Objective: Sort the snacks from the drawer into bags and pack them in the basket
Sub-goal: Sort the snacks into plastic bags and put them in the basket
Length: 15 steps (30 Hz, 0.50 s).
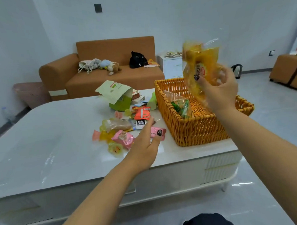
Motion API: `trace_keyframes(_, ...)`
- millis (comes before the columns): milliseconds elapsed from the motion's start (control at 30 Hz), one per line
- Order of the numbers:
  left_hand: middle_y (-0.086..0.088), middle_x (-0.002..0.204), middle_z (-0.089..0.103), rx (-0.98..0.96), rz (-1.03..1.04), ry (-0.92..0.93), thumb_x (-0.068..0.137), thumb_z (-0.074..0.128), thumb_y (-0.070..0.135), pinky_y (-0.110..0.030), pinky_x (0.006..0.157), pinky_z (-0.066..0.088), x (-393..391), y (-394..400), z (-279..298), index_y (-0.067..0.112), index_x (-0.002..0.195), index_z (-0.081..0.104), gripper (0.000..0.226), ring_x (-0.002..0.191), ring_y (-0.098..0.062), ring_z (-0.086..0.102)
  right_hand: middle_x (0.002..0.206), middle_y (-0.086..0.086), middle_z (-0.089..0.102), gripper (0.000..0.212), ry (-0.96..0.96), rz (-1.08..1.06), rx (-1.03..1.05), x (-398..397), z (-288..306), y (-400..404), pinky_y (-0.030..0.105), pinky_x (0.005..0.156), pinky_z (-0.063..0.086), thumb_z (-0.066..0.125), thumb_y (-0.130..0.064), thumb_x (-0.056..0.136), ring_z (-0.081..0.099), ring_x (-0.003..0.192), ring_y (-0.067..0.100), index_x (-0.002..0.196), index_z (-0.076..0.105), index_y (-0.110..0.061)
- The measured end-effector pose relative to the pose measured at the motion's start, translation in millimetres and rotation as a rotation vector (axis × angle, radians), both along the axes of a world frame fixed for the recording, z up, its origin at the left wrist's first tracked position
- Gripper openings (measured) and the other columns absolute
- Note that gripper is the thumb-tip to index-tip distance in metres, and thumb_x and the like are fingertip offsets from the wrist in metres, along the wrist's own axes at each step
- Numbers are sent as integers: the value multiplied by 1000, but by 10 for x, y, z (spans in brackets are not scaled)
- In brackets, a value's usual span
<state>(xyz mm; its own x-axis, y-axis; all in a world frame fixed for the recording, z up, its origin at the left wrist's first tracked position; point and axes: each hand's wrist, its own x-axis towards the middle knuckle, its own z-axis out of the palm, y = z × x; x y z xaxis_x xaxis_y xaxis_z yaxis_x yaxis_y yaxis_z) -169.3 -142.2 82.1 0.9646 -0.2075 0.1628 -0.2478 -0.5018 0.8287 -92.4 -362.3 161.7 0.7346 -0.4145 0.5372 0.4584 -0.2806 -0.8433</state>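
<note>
My right hand grips a clear bag of yellow snacks, held up over the orange wicker basket. Inside the basket lies another clear bag with green snacks. My left hand reaches with straight fingers over the pile of loose snacks on the white table, holding nothing. The pile has pink, yellow and red packets, and a pink packet lies partly under my fingers.
An open green carton and small boxes stand behind the pile. Beyond the table is a brown sofa with soft toys and a black bag, a white cabinet, a pink bin and a kettle on the floor.
</note>
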Motion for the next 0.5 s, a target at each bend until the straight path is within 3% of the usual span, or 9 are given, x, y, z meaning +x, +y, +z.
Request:
trace_keyframes(67,13,159,21,-26,0,5,105,38,28,-24,115,19,103,7,81,30,156,10,58,144,-2,20,109,-10,62,60,59,-95,-134,216,4,-189,28,87,53,77,-35,79,62,96,4,129,51,-17)
trace_keyframes(167,13,159,23,-90,-3,13,105,38,26,-30,118,22,230,17,166,31,155,12,57,144,-1,22,115,5,64,63,318,-171,-406,552,-90,-416,38,86,52,75,-47,77,61,104,24,126,54,-15)
trace_keyframes(233,15,158,22,-119,-13,29,106,35,27,-21,113,21,270,20,182,33,155,11,55,137,7,21,103,6,64,63,496,-172,-597,716,-183,-460,40,76,54,72,-56,76,61,93,27,120,57,-14)
trace_keyframes(300,17,156,23,-118,-27,40,107,33,26,-13,105,18,286,29,176,34,155,11,53,129,13,19,84,4,58,59,609,-218,-760,818,-261,-457,32,58,45,69,-60,76,55,76,23,104,58,-9)
trace_keyframes(367,18,155,25,-102,-43,49,107,32,27,-10,102,17,305,61,135,34,155,12,52,128,13,19,79,5,54,58,705,-242,-818,888,-290,-427,28,50,35,72,-59,74,51,68,21,97,55,-8)
trace_keyframes(500,23,149,33,-120,-32,60,107,32,27,-9,104,20,346,237,-19,37,149,28,44,135,10,25,82,11,59,55,911,-133,-867,978,-183,-254,26,45,41,80,-45,71,59,64,24,96,55,-3)
